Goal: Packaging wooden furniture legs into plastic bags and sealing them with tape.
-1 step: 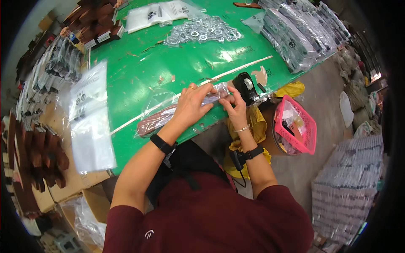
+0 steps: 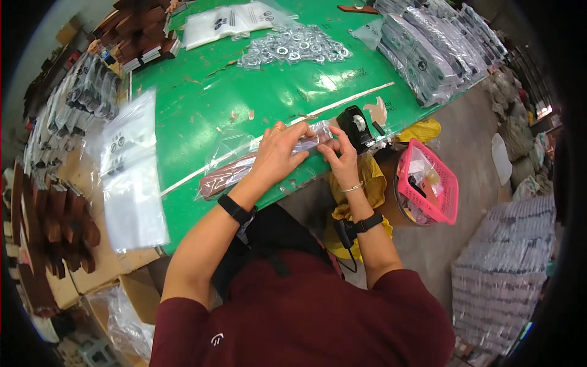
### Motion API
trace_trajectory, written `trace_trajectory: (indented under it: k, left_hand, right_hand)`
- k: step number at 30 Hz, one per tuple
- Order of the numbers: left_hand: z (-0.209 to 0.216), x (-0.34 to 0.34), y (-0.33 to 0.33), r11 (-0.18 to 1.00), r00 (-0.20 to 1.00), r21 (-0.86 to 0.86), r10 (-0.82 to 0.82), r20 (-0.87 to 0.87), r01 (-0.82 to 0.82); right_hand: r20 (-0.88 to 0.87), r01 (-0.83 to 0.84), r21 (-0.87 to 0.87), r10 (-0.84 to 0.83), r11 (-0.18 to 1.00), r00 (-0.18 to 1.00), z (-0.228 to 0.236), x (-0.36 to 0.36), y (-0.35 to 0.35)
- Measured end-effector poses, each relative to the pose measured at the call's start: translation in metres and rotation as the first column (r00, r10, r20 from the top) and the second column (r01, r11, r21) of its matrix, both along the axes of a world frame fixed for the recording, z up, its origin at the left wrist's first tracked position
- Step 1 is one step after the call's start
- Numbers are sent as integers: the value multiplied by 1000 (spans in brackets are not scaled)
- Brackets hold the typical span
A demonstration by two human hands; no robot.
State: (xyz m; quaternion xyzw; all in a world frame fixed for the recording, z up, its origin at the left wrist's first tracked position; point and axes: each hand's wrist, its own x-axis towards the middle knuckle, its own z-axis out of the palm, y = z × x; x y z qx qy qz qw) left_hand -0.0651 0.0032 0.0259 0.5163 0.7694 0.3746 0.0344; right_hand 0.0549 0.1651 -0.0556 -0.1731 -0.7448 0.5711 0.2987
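Note:
A long, reddish-brown piece in a clear plastic bag [image 2: 221, 178] lies slantwise along the near edge of the green table. Across its middle, my left hand [image 2: 278, 153] presses down with the fingers bent over the bag. My right hand [image 2: 343, 158] pinches the bag's right end between thumb and fingers. The bag's plastic is folded and shiny between my two hands, and my left hand covers part of the piece. Just right of my fingertips stands a black tape dispenser [image 2: 354, 127] with a roll in it.
Small bagged metal rings [image 2: 296, 46] lie heaped on the green table [image 2: 202, 104]. Flat clear bags [image 2: 131, 171] are at the left, beside stacked brown pieces [image 2: 64, 223]. Wrapped packs [image 2: 422, 55] fill the far right. A pink basket [image 2: 449, 183] stands right of my arm.

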Motion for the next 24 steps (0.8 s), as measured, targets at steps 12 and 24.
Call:
trace_trajectory:
  k: [12,24]
  left_hand:
    - [43,-6,-133,952,819,-228,-294,-492,205]
    - [-32,-21,-218,744,774,-232,630,-66,-626]
  right_hand:
    - [56,-452,-366,504,813,862,63,27,-17]
    - [-85,-275,464,351,842,932,30,-168,-82]
